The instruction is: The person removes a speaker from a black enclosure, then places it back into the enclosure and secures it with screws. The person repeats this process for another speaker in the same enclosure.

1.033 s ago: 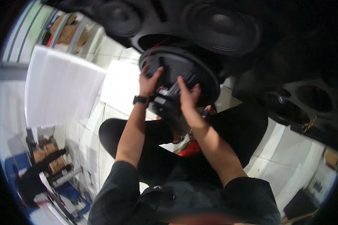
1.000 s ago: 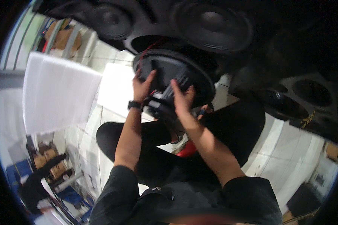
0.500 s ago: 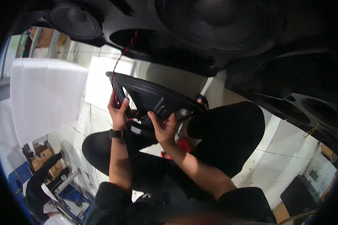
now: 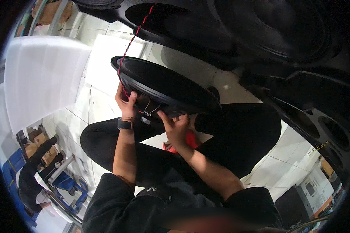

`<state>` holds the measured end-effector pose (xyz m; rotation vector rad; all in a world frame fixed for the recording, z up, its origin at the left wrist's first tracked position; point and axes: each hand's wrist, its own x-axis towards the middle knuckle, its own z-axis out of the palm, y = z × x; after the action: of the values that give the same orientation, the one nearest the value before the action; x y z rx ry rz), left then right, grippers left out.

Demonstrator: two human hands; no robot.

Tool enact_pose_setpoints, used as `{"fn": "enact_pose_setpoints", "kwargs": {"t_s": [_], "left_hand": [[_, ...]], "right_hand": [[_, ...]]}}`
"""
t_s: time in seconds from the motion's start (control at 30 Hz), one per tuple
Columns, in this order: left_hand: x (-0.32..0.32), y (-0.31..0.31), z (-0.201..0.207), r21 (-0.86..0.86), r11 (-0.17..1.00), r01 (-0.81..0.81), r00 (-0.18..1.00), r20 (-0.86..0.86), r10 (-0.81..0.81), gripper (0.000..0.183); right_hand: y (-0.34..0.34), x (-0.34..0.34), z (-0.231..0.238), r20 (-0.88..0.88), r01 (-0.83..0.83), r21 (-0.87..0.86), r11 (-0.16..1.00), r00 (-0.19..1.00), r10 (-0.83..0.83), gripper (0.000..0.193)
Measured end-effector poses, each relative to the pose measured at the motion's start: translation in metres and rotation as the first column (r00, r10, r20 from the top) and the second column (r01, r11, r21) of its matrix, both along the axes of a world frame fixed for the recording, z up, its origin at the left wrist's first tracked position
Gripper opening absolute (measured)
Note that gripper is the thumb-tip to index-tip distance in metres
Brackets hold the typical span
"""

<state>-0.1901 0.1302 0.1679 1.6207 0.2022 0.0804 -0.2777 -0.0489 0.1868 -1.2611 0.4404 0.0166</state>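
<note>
A large round black speaker driver (image 4: 171,83) is held tilted above my lap, its cone side turned partly upward. My left hand (image 4: 126,103) grips its frame at the left, thumb up, beside a red-and-black twisted wire (image 4: 135,35). That wire runs from a dark round opening (image 4: 159,17) in the black speaker cabinet (image 4: 198,48) down to the driver. Under the driver's near side, my right hand (image 4: 177,128) is closed around its back part, with the thumb by the wire ends. The fingertips of both hands are partly hidden by the driver.
Another black cabinet panel with round openings (image 4: 332,132) and a yellow-black wire (image 4: 319,147) stands at the right. White foam sheet (image 4: 44,77) stands at the left. Something red (image 4: 188,141) lies between my legs. Another person (image 4: 29,182) is near a blue trolley (image 4: 72,186) at lower left.
The driver has been tipped, so its cone face shows where the open frame side showed before. The wire looks straighter, and the whole view has shifted slightly.
</note>
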Motion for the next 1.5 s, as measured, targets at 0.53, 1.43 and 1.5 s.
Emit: {"fn": "enact_pose_setpoints", "kwargs": {"t_s": [0.53,1.43,1.5], "left_hand": [[0.004,-0.002,-0.002,0.025,0.999,-0.036,0.999,0.011,0.036,0.068],[0.071,-0.059,0.05,0.248,0.964,-0.091,0.974,-0.179,0.138,0.106],[0.078,-0.06,0.048,0.269,0.96,-0.076,0.972,-0.193,0.131,0.107]], "right_hand": [[0.003,0.005,0.0,0.061,0.035,-0.013,0.999,0.998,-0.034,0.032],[-0.044,0.084,0.007,-0.002,0.213,-0.084,0.973,0.977,-0.214,0.036],[-0.045,0.093,0.005,0.06,0.232,-0.006,0.973,0.971,-0.232,0.042]]}}
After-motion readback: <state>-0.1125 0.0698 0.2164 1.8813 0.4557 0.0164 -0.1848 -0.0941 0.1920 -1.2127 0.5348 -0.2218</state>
